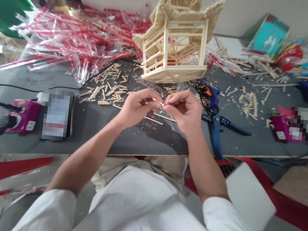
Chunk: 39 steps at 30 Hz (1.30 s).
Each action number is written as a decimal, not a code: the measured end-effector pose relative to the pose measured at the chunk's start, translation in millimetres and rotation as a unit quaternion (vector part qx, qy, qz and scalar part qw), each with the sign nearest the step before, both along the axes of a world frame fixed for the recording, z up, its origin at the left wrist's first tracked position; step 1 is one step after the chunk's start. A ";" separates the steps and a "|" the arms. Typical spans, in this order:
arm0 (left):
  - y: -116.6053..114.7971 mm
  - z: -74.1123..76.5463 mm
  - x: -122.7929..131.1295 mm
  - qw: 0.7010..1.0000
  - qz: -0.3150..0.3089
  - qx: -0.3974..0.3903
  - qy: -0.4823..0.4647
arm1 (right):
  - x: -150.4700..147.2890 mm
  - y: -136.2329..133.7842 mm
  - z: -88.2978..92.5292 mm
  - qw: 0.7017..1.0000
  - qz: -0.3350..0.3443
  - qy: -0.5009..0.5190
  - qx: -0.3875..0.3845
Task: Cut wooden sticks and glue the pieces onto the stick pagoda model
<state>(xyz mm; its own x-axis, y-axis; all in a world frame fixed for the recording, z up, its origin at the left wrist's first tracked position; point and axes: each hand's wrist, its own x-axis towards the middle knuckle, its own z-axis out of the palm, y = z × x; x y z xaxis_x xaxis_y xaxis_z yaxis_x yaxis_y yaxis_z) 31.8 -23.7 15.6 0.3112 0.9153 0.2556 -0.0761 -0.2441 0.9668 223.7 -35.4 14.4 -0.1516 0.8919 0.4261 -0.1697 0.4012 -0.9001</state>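
Observation:
My left hand (137, 106) and my right hand (183, 109) meet above the dark table (140, 136). Both pinch one small wooden stick piece (159, 102) between their fingertips. Just behind my hands stands a pagoda-like model (175, 37) built of wooden sticks. Loose thin sticks (156, 117) lie on the table under my hands. A blue cutter (217, 126) lies right of my right hand.
Cut stick pieces (107, 88) litter the table to the left. A heap of red-and-clear wrappers (76, 37) fills the back left. A phone (57, 114) and a purple device (23, 116) lie at the left. More clutter (299, 64) sits at the right.

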 end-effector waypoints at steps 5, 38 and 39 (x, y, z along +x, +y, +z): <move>5.3 -6.0 -3.0 0.995 0.021 0.097 0.020 | 3.6 0.9 -0.1 0.999 0.018 -0.018 -0.025; 3.7 -9.3 -8.7 0.886 0.116 0.383 0.232 | -0.2 0.9 -8.0 0.998 0.052 0.003 -0.037; 2.7 -10.2 -9.2 0.877 0.126 0.396 0.242 | -0.2 1.6 -7.9 0.997 0.056 0.012 -0.044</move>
